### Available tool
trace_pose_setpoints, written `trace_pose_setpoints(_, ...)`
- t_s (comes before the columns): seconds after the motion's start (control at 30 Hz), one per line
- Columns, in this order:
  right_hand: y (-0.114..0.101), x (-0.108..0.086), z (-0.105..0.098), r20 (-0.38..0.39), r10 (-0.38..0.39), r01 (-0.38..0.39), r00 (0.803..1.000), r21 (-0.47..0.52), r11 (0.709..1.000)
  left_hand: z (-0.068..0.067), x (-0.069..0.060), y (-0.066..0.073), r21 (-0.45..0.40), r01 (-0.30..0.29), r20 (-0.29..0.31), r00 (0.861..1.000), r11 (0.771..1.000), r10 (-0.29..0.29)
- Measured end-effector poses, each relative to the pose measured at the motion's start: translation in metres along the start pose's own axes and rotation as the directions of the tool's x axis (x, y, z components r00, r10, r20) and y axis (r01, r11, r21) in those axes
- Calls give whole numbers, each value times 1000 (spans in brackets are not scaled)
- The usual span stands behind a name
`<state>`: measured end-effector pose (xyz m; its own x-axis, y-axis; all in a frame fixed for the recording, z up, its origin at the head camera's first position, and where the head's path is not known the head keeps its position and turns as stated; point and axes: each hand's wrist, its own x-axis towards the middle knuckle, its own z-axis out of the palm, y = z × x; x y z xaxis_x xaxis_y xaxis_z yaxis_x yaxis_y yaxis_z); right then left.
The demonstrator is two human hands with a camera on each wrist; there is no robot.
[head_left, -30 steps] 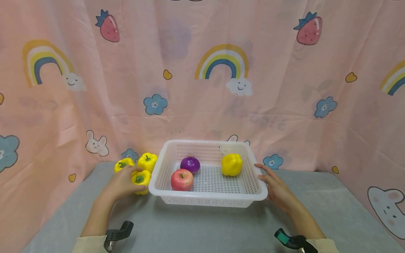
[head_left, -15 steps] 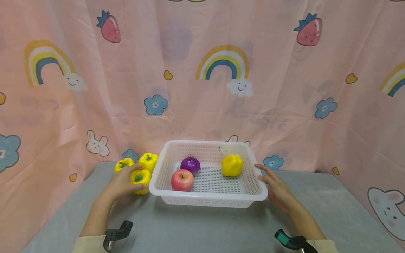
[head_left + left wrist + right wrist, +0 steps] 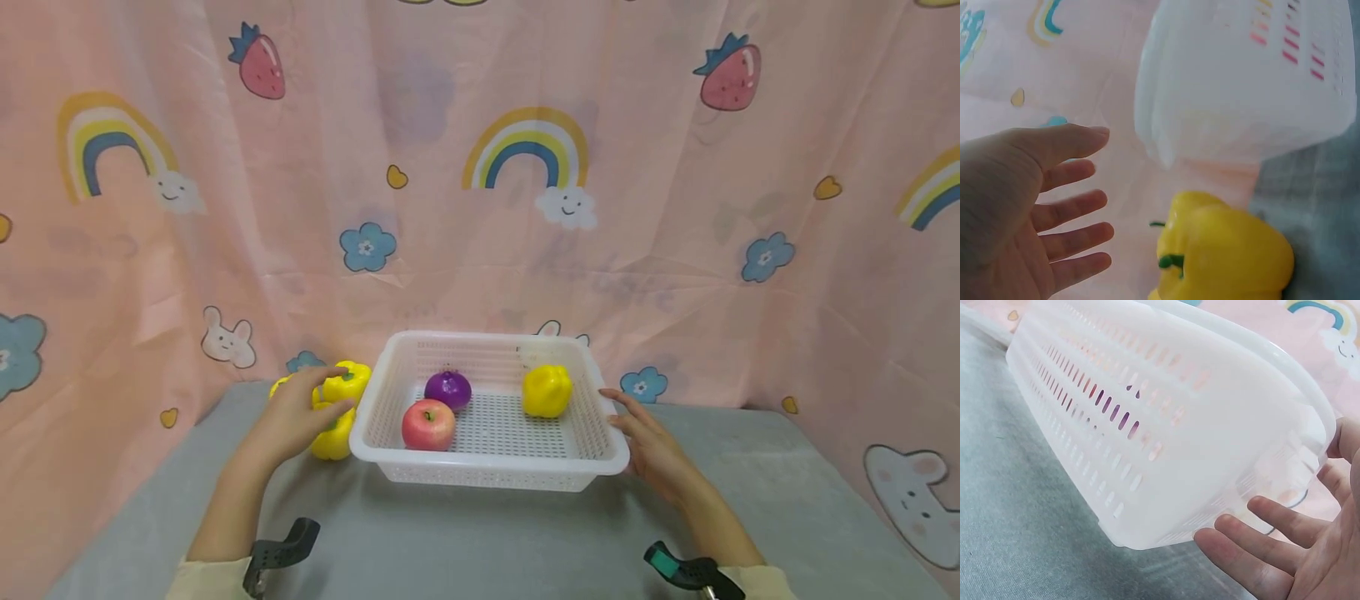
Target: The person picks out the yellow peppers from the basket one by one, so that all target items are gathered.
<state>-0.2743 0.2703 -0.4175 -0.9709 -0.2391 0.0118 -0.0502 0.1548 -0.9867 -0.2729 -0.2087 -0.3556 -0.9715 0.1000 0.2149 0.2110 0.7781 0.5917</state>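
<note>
A white perforated plastic basket [image 3: 491, 463] stands on the grey table. Inside it are a purple onion [image 3: 448, 388], a red apple [image 3: 428, 427] and a yellow bell pepper [image 3: 547, 392]. My left hand [image 3: 287, 422] is over several yellow bell peppers left of the basket, partly hiding them: one in front [image 3: 330, 442], one behind [image 3: 354, 382], another mostly covered. In the left wrist view, its fingers are spread and apart from the peppers [image 3: 1229, 250]. My right hand [image 3: 658, 454] is at the basket's right end; in the right wrist view, its fingertips [image 3: 1213, 540] rest along that wall, barely bent.
The grey tabletop [image 3: 480, 542] spreads in front of the basket and to both sides. A pink patterned curtain [image 3: 480, 283] hangs right behind the table. The loose peppers sit close against the basket's left end.
My left hand has risen a little off the front pepper, its fingers shifting right and up over the group. The right hand and basket hold their places.
</note>
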Motion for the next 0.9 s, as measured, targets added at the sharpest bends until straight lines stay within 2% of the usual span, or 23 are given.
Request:
trace_pose_setpoints(0.23, 2, 3, 4, -17, 7, -7, 1000, 1, 1000, -1, -7, 31, -5, -61, -61, 996, 998, 61)
trace_pose_setpoints(0.4, 3, 3, 5, -21, 19, -19, 1000, 4, 1000, 2, -7, 50, -14, -113, -73, 991, 993, 112)
trace_pose_setpoints(0.63, 2, 3, 3, -19, 21, -20, 1000, 9, 1000, 13, 6, 81, -33, -217, -40, 976, 976, 215)
trace_pose_setpoints(0.8, 2, 3, 1, -28, 26, -26, 999, 1, 1000, 25, 18, 103, -20, -257, -9, 966, 966, 257)
trace_pose_setpoints(0.9, 2, 3, 1, -38, 40, -40, 998, -5, 999, 34, 23, 115, -3, -263, 13, 965, 965, 263)
